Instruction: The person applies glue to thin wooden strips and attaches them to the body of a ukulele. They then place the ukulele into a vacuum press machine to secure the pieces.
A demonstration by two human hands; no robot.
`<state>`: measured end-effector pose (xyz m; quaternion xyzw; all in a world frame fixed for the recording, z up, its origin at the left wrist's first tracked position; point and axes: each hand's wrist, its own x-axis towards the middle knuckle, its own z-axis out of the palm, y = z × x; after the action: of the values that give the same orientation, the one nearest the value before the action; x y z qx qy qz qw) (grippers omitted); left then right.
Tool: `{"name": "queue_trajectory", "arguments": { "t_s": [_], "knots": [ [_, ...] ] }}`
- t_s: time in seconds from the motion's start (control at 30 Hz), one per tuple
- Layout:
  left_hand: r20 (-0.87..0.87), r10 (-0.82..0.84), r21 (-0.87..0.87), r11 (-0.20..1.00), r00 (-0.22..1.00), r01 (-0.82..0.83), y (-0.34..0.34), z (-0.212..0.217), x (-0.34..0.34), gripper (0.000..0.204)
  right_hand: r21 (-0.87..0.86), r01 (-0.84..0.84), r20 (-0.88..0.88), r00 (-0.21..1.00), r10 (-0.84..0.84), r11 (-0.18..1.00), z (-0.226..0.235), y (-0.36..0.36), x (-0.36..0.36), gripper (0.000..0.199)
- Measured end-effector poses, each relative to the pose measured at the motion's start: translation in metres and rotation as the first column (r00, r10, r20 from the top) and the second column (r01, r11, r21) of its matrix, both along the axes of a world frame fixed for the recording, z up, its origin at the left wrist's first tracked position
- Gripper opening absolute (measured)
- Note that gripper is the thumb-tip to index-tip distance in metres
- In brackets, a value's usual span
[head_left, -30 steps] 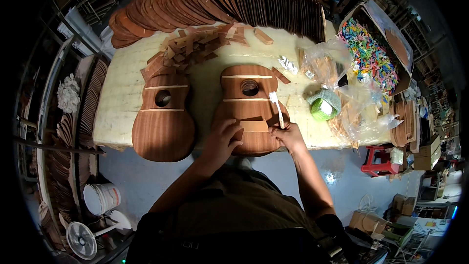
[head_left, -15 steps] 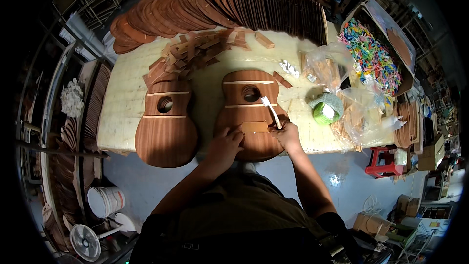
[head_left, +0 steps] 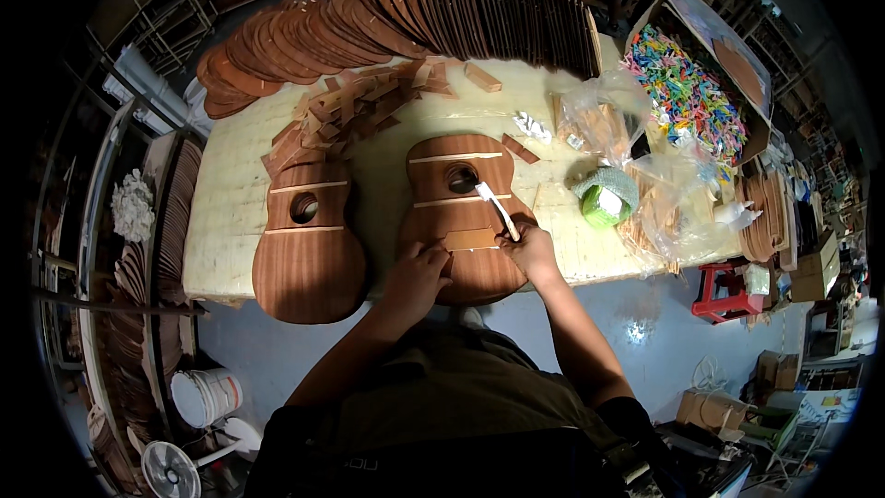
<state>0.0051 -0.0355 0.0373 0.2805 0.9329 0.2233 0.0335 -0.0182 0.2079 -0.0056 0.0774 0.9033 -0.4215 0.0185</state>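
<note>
In front of me lies a brown guitar-shaped wooden plate (head_left: 466, 277) with a round sound hole and two pale crosswise strips. A thin rectangular wood patch (head_left: 472, 239) rests across it below the hole, with a pale line along its lower edge. My left hand (head_left: 420, 278) is closed at the patch's left end, fingertips against it. My right hand (head_left: 532, 254) grips a white toothbrush (head_left: 500, 209), its head up toward the sound hole. The fingertips of this hand also meet the patch's right end. A second plate (head_left: 309, 272) of the same shape lies to the left.
Loose wood patches (head_left: 346, 111) are heaped behind the plates, before a long row of upright plates (head_left: 396, 18). At right stand a green container with a grey cloth (head_left: 604, 203), plastic bags (head_left: 613, 106) and a box of colourful clips (head_left: 687, 97). A red stool (head_left: 724, 293) is beside the table.
The whole view has shifted slightly. Both hands stay at the ends of the wood patch, and the toothbrush stays in my right hand, tilted a little more to the left.
</note>
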Motion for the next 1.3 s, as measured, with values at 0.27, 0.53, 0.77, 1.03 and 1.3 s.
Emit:
{"name": "queue_trajectory", "arguments": {
  "t_s": [0.27, 0.53, 0.77, 1.03, 1.3],
  "knots": [
    [-0.021, -0.012, -0.003, 1.0, 1.0, 0.012, -0.004, -0.005, -0.002, 0.042, 0.055, 0.016, -0.085, 0.996, -0.012, 0.998, 0.006, -0.009, 0.001, 0.022],
    [0.544, 0.054, 0.538, 0.743, 0.837, -0.398, -0.032, 0.018, -0.014, 0.041, -0.205, 0.269, -0.065, 0.956, -0.288, 0.941, 0.023, 0.06, 0.027, 0.028],
    [0.647, -0.488, 0.689, 0.044, 0.586, -0.723, -0.047, 0.018, -0.008, 0.051, 0.686, 0.34, -0.116, 0.924, -0.365, 0.643, 0.06, 0.171, 0.049, 0.029],
    [0.682, -0.545, 0.666, 0.187, 0.488, -0.722, -0.024, 0.014, -0.004, 0.056, 0.762, 0.188, -0.076, 0.976, -0.203, 0.62, 0.049, 0.187, 0.018, 0.028],
    [0.551, -0.718, 0.694, 0.111, 0.425, -0.711, -0.033, 0.007, -0.007, 0.052, -0.37, 0.329, 0.31, 0.925, -0.218, 0.869, 0.093, 0.199, 0.046, 0.021]
  ]
}}
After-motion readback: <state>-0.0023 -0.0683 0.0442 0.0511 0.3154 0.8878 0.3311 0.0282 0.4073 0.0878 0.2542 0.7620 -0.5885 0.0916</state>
